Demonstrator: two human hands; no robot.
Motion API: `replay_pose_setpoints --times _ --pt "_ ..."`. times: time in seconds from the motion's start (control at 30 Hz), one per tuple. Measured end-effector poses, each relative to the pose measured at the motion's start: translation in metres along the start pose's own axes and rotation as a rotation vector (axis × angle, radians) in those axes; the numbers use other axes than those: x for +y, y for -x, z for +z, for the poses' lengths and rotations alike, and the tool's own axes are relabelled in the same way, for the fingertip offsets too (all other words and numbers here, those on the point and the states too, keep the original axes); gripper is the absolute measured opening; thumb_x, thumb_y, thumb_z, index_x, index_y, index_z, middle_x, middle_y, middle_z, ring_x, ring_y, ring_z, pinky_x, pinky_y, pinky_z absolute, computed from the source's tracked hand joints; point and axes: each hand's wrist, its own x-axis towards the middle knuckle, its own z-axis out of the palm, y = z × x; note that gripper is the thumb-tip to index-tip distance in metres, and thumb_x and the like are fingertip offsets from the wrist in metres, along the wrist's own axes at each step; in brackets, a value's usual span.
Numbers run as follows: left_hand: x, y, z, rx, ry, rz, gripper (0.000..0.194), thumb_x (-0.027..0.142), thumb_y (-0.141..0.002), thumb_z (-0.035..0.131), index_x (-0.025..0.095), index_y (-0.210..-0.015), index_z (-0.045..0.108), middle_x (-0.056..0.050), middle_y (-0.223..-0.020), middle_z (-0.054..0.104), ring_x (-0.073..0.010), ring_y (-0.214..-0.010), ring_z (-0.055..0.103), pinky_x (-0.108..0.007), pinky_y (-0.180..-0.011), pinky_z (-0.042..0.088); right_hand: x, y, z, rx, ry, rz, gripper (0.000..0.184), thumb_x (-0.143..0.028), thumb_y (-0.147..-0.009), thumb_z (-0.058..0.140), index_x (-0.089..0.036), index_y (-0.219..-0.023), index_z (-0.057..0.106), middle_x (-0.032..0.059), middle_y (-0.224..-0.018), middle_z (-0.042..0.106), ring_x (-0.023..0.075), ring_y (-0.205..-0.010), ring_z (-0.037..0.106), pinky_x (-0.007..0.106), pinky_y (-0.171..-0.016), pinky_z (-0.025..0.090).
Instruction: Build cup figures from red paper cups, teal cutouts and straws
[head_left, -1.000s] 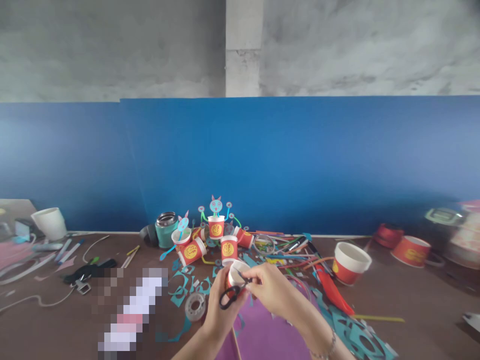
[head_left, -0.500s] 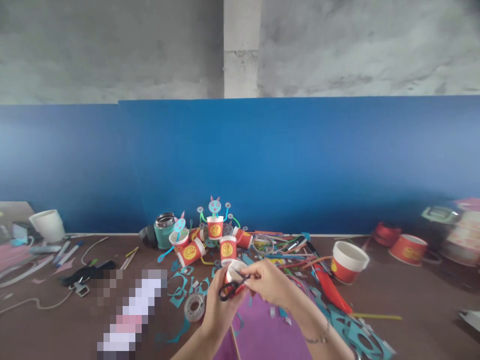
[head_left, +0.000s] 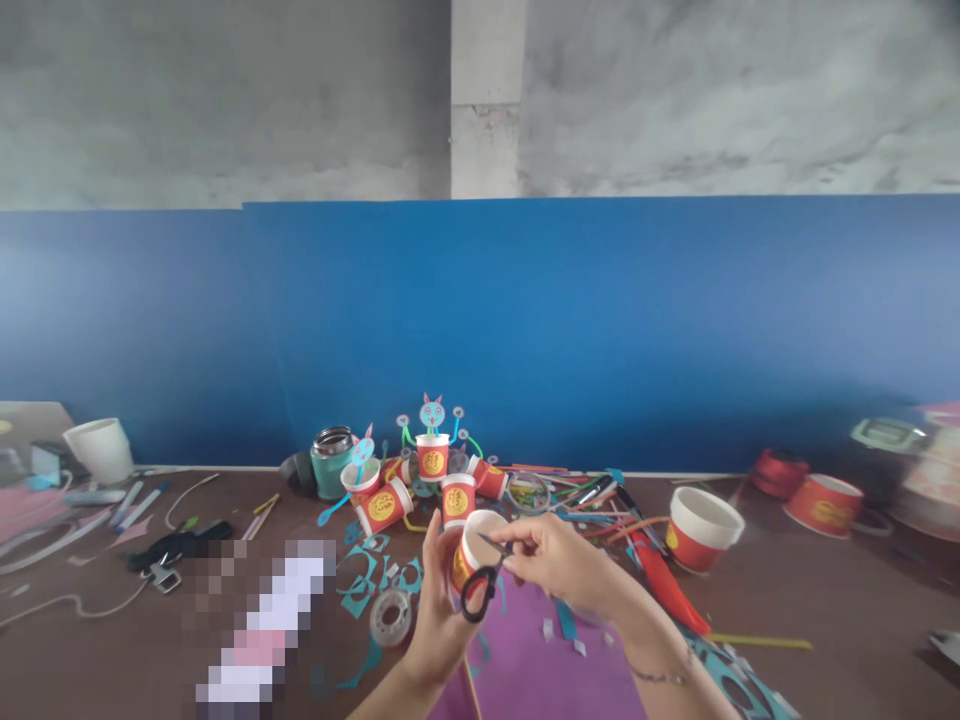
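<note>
Above a purple sheet (head_left: 551,655), my left hand (head_left: 437,610) is wrapped round a red and white paper cup (head_left: 463,560), its mouth tilted toward the right. My right hand (head_left: 551,558) is closed on black-handled scissors (head_left: 480,592). The fingers grip near the pivot, the handle loops hang down in front of the cup, and the blade tips point at the cup's open mouth. Whether the blades touch the cup I cannot tell. Just behind stands another red paper cup (head_left: 458,497), and beyond it a cup with a blue paper figure (head_left: 433,457) in it.
A tape roll (head_left: 391,617) and blue paper scraps (head_left: 361,585) lie left of my hands. Several pens and pipe cleaners are heaped to the right, near a red pouch (head_left: 667,585). A larger paper cup (head_left: 703,530) stands further right. A teal flask (head_left: 331,465) is at the back.
The held cup has turned so its open mouth shows more. The scissors have swung, with the handle loops now lower and further right. My right hand has shifted slightly to the right.
</note>
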Motion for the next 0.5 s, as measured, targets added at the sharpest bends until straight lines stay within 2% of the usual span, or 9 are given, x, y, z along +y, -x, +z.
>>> replay_pose_setpoints --times 0.07,0.13,0.23,0.33,0.5 --pt "-0.002 -0.002 -0.001 -0.005 0.123 -0.080 0.085 0.040 -0.078 0.065 0.028 -0.143 0.012 -0.014 -0.130 0.050 -0.0293 -0.121 0.049 -0.042 -0.098 0.042 -0.001 0.000 0.001 0.050 0.025 -0.055 0.043 -0.013 -0.067 0.053 -0.018 -0.106 0.070 -0.0045 -0.060 0.051 0.0074 -0.051 0.041 0.018 -0.047 0.031" --pt "-0.004 -0.004 -0.002 -0.024 0.169 -0.125 0.081 0.043 -0.076 0.067 0.026 -0.141 0.022 -0.015 -0.131 0.051 -0.0313 -0.121 0.049 -0.043 -0.098 0.042 -0.002 0.000 0.002 0.111 0.096 -0.110 0.045 -0.011 -0.065 0.053 -0.019 -0.105 0.070 -0.0043 -0.061 0.051 0.0082 -0.054 0.041 0.019 -0.049 0.030" --pt "-0.004 -0.005 -0.002 -0.029 0.172 -0.105 0.073 0.044 -0.074 0.069 0.023 -0.134 0.034 -0.016 -0.134 0.049 -0.0332 -0.123 0.046 -0.043 -0.098 0.041 -0.004 0.002 0.004 0.183 0.208 -0.141 0.042 -0.010 -0.066 0.051 -0.021 -0.101 0.072 -0.0044 -0.058 0.049 0.0086 -0.052 0.039 0.020 -0.049 0.028" --pt "0.001 -0.004 -0.002 -0.005 0.166 -0.093 0.065 0.040 -0.073 0.071 0.023 -0.127 0.041 -0.015 -0.130 0.053 -0.0318 -0.119 0.051 -0.042 -0.097 0.044 -0.006 0.004 0.004 0.199 0.255 -0.129 0.039 -0.012 -0.068 0.053 -0.022 -0.100 0.072 -0.0045 -0.057 0.048 0.0092 -0.052 0.042 0.020 -0.050 0.027" --pt "0.003 -0.004 -0.002 -0.002 0.100 -0.173 0.060 0.031 -0.071 0.074 0.023 -0.123 0.045 -0.010 -0.115 0.062 -0.0266 -0.105 0.060 -0.037 -0.090 0.048 -0.011 0.007 -0.001 0.240 0.267 -0.144 0.027 -0.021 -0.077 0.055 -0.024 -0.100 0.069 -0.0052 -0.056 0.049 0.0102 -0.052 0.044 0.021 -0.050 0.027"
